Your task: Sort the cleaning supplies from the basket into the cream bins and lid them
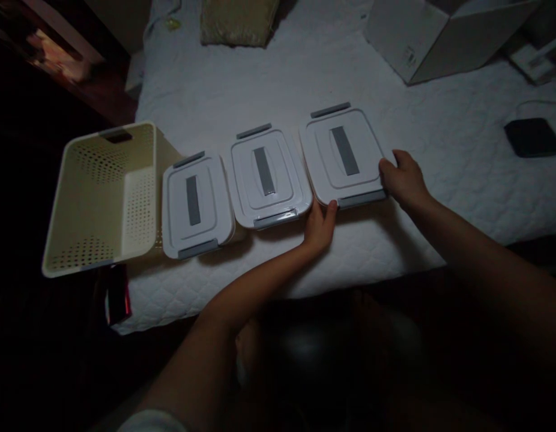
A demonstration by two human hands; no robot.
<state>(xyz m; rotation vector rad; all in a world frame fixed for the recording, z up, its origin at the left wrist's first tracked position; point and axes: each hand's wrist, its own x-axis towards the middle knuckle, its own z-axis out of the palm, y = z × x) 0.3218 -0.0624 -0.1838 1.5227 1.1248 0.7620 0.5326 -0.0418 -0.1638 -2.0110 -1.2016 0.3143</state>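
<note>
Three lidded storage boxes with white lids, grey handles and grey clips stand in a row on the bed. Both my hands are on the right storage box [320, 159], the largest-looking one. My left hand [320, 227] is closed at its near left corner, thumb on the lid's edge and fingers in the gap beside the middle storage box [242, 180]. My right hand [404, 179] grips its right side near the front corner, thumb at the lid's rim. The left storage box [210, 201] sits beside the middle one. Fingers under the rims are partly hidden.
A cream perforated basket [138, 231] lies on its side at the bed's left corner, beside a dark red-edged object [118, 294]. Farther back are a cushion [237, 21] and a white carton [406, 45]. A black flat device [533, 137] lies at right on the white quilted bed [458, 174].
</note>
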